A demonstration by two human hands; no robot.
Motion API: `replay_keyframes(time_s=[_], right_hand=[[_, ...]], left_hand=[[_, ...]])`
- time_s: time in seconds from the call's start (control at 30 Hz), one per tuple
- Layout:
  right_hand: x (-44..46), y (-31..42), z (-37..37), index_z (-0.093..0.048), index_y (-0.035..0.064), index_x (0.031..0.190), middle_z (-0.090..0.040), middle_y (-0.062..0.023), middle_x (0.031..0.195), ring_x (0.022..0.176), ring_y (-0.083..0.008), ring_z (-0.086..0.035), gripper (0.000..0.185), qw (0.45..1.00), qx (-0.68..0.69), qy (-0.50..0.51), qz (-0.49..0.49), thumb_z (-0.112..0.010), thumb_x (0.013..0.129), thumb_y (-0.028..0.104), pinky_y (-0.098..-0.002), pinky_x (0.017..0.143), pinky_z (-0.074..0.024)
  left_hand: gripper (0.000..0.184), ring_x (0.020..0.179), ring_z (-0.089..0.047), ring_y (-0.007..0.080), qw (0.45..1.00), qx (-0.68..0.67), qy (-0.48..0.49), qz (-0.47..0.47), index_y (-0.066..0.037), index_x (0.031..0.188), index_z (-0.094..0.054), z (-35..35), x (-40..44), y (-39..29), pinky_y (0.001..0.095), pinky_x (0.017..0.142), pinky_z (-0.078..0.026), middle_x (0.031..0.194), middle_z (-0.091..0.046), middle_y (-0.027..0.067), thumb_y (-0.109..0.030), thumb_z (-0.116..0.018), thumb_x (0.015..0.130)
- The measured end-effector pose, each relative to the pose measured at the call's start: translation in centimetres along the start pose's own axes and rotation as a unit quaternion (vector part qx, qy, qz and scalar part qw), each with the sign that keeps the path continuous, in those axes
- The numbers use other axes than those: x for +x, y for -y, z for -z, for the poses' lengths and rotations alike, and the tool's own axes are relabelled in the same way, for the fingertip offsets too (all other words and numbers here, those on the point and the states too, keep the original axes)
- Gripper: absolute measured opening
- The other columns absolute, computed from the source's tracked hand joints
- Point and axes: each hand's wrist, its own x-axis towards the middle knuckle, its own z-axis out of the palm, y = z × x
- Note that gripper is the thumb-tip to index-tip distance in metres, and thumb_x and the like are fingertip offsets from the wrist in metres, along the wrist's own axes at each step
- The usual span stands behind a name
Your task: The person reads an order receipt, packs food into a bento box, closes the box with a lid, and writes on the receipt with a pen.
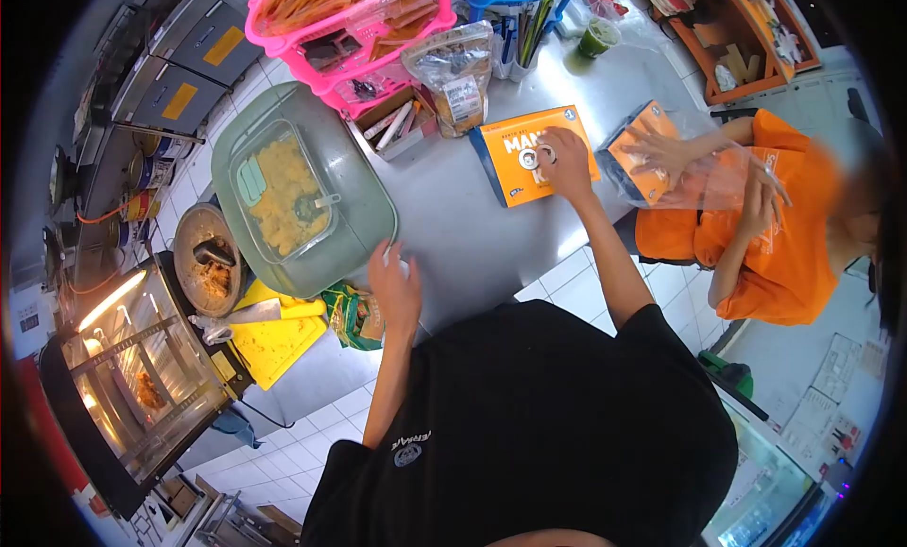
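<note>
My right hand [564, 164] rests on the lid of an orange printed box [515, 188] with dark sides, fingers loosely bent and apart over its lettering. Beside the lower right corner of a big green tub [364, 249] is my left hand [397, 290], its fingers apart; whether they touch the tub's rim I cannot tell. Through the tub's clear lid window [288, 202] pale yellow food shows. To the right, a co-worker in an orange shirt has one hand [661, 145] on a second orange box [635, 174], which is partly inside a clear plastic bag [723, 164].
A pink basket [354, 42], a clear pouch [458, 79] and a green drink cup [598, 39] stand along the far side of the steel table [444, 254]. On the left are a bowl [203, 264], a knife [260, 311] on a yellow board [274, 349] and a lit warmer [142, 377].
</note>
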Motion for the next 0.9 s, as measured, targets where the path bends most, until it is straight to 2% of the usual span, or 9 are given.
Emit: replay_keyframes(time_s=[0.1,0.17,0.47,0.6,0.63,0.67,0.8,0.87,0.9], right_hand=[[9.0,-2.2,-2.0,-0.063,-0.0002,0.122,-0.068,-0.0207,0.097,0.088,-0.036,-0.066,0.039,0.963,0.178,-0.178,-0.092,-0.06,0.09,0.022,-0.041,0.081,-0.0519],[15.7,-5.0,-3.2,-0.059,0.0035,0.129,-0.07,-0.0169,0.105,0.081,-0.0243,-0.068,0.044,0.96,0.191,-0.176,-0.103,-0.061,0.09,0.024,-0.0354,0.073,-0.0527],[22.6,-7.4,-4.4,-0.073,0.0028,0.098,-0.07,-0.0024,0.085,0.076,-0.0128,-0.065,0.022,0.883,0.4,-0.016,-0.247,-0.072,0.084,0.02,-0.0295,0.071,-0.0524],[23.7,-6.4,-1.8,-0.068,-0.0016,0.09,-0.069,-0.0109,0.075,0.067,-0.0165,-0.064,0.03,0.898,0.072,-0.428,-0.069,-0.062,0.093,0.027,-0.0307,0.063,-0.0511],[23.3,-2.5,1.5,-0.065,-0.0009,0.09,-0.065,-0.0087,0.071,0.062,-0.0156,-0.06,0.028,0.845,0.305,-0.429,-0.089,-0.057,0.096,0.025,-0.03,0.06,-0.0492],[22.6,0.4,4.1,-0.062,-0.0001,0.09,-0.061,-0.0065,0.067,0.057,-0.0146,-0.057,0.026,0.742,0.519,-0.411,-0.108,-0.052,0.099,0.023,-0.0293,0.057,-0.0474],[13.3,6.3,8.7,-0.058,0.0022,0.094,-0.039,0.0024,0.062,0.047,-0.0065,-0.036,0.016,0.714,0.682,-0.07,-0.145,-0.046,0.098,0.012,-0.024,0.044,-0.0346],[4.7,7.2,-1.6,-0.068,0.0041,0.106,-0.067,-0.0032,0.086,0.079,-0.0169,-0.061,0.03,0.905,0.373,0.203,-0.008,-0.052,0.097,0.028,-0.0334,0.075,-0.0483],[0.6,11.5,-0.7,-0.069,0.0038,0.103,-0.067,-0.0044,0.084,0.082,-0.0194,-0.061,0.039,0.898,0.294,0.323,-0.055,-0.054,0.097,0.038,-0.0355,0.078,-0.0482]], left_hand=[[0.041,0.111,-0.054,0.0406,0.998,0.03,-0.012,0.048,0.002,0.122,-0.056,2.4,-2.7,2.4,0.0449,0.096,-0.044,0.12,-0.055,0.0222,-0.016,-0.068,0.087],[0.046,0.109,-0.055,0.042,0.995,0.039,0.005,0.09,0.004,0.123,-0.053,2.8,-3.2,2.7,0.0458,0.093,-0.045,0.119,-0.054,0.0238,-0.021,-0.069,0.087],[0.06,0.073,-0.067,0.0379,0.964,-0.03,0.037,0.261,0.004,0.121,-0.055,-2.1,-1.4,4.2,0.0475,0.068,-0.051,0.075,-0.069,0.0186,-0.037,-0.075,0.083],[0.048,0.07,-0.064,0.0167,0.962,-0.127,0.043,0.239,0.0,0.12,-0.057,-3.9,-1.9,5.3,0.0316,0.061,-0.05,0.087,-0.069,0.0123,-0.014,-0.079,0.08],[0.048,0.07,-0.064,0.0167,0.959,-0.12,0.044,0.255,0.0,0.12,-0.057,-3.9,-2.4,5.2,0.0316,0.061,-0.05,0.087,-0.069,0.0123,-0.014,-0.079,0.08],[0.048,0.07,-0.062,0.0137,0.927,-0.254,0.036,0.273,0.001,0.123,-0.056,-3.9,-2.3,4.8,0.0287,0.06,-0.049,0.099,-0.067,0.0118,-0.009,-0.077,0.081],[0.055,0.074,-0.058,0.0089,0.834,-0.492,0.047,0.246,-0.001,0.136,-0.049,-2.0,-1.6,2.2,0.0219,0.063,-0.049,0.127,-0.057,0.0119,0.003,-0.07,0.085],[0.064,0.081,-0.06,0.0098,0.811,-0.534,0.064,0.229,-0.002,0.143,-0.042,-2.3,-1.6,1.8,0.0225,0.072,-0.05,0.133,-0.053,0.0124,0.004,-0.069,0.086],[0.068,0.085,-0.06,0.0099,0.789,-0.573,0.071,0.208,-0.003,0.146,-0.038,-2.0,-1.3,1.0,0.0233,0.076,-0.05,0.133,-0.054,0.0122,0.005,-0.068,0.086]])
